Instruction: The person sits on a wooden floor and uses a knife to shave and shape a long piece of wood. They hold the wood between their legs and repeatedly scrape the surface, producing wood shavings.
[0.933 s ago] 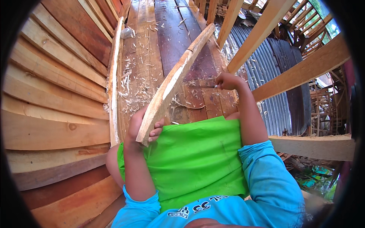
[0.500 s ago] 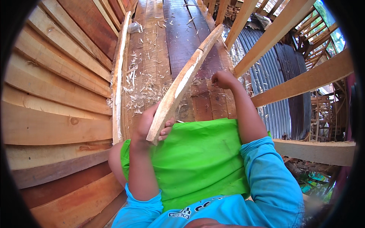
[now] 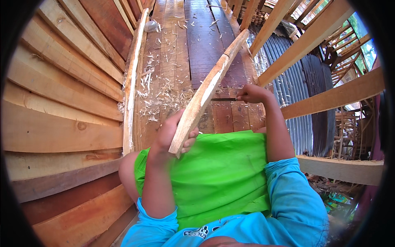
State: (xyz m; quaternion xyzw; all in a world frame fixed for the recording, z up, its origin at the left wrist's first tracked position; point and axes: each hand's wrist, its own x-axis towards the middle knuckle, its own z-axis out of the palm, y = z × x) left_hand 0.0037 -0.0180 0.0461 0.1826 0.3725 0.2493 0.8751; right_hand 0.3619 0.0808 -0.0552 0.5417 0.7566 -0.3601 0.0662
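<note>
My left hand (image 3: 173, 133) is wrapped round the near end of a long pale length of wood (image 3: 205, 91), just above the green cloth (image 3: 222, 173) on my lap. The wood slants away to the far right, its bark partly cut off and a whitish strip bared along it. My right hand (image 3: 252, 94) is closed round the handle of a knife, to the right of the wood. The thin dark blade (image 3: 223, 99) points left, its tip close to or behind the wood's edge; whether they touch I cannot tell.
Pale shavings (image 3: 164, 96) litter the plank floor (image 3: 201, 53). Another partly stripped length of wood (image 3: 133, 82) leans along the board wall (image 3: 61, 119) on the left, near a small clear round container (image 3: 150, 26). Wooden rails (image 3: 333, 94) and corrugated metal sheets (image 3: 290, 78) stand on the right.
My right hand has turned and moved slightly, so the knife's dark blade now shows pointing left. The wood and my left hand sit slightly further right in view.
</note>
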